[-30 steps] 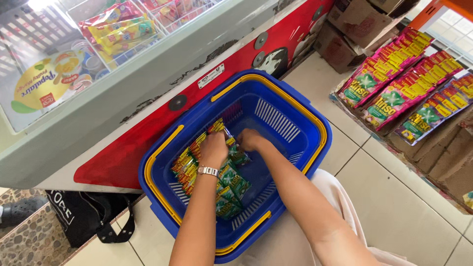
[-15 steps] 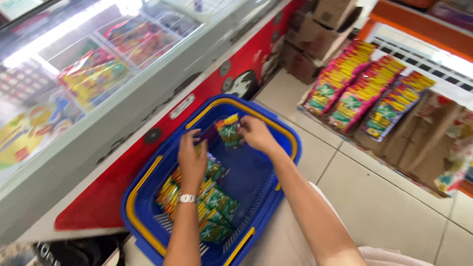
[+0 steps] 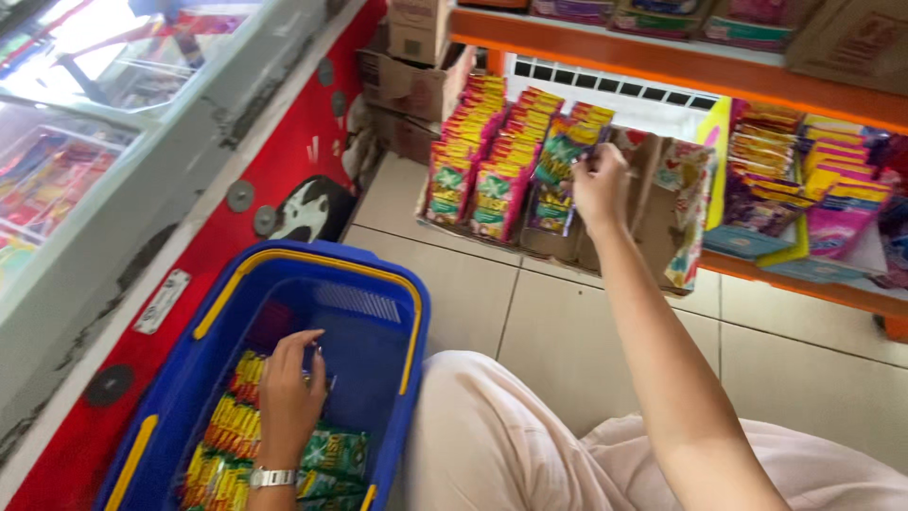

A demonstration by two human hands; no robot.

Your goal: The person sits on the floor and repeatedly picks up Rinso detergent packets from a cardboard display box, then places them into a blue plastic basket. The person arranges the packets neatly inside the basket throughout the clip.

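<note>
A blue shopping basket [image 3: 397,312] with yellow handles stands on the floor beside my knees. Yellow-and-green snack packets [image 3: 232,426] lie in its near end. My left hand [image 3: 288,393], with a watch on the wrist, rests on those packets with its fingers curled; whether it grips one is unclear. My right hand [image 3: 600,185] is stretched out to the low shelf, pinching the top of a green snack packet [image 3: 560,161] at the third row of upright packets [image 3: 478,166].
A glass-topped freezer chest [image 3: 142,199] with a red front runs along the left. Cardboard boxes [image 3: 411,76] are stacked at the back. An orange shelf [image 3: 804,274] on the right holds more coloured packets. Tiled floor lies between basket and shelf.
My right hand has lifted a packet out of the basket and carried it over to the shelf rows. The view has swung right. My left hand has stayed in the basket.
</note>
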